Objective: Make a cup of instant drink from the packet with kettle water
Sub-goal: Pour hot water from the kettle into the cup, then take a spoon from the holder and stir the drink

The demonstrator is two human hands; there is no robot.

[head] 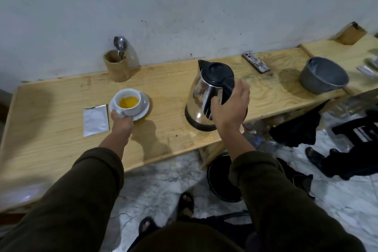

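You're steadying the cup [127,102] w/ your left hand [120,119], fingers closed on its handle by the saucer [145,106]; yellow liquid's sitting in it already. Your right hand [230,106] is hovering half-open at the kettle [206,96] handle, prob. not gripping yet. The packet [95,119] is lying just left, torn. Next, I'd guess: stirring w/ the spoon [120,45] by the wall. Wooden bench [61,149], marble floor [163,186], cluttered.
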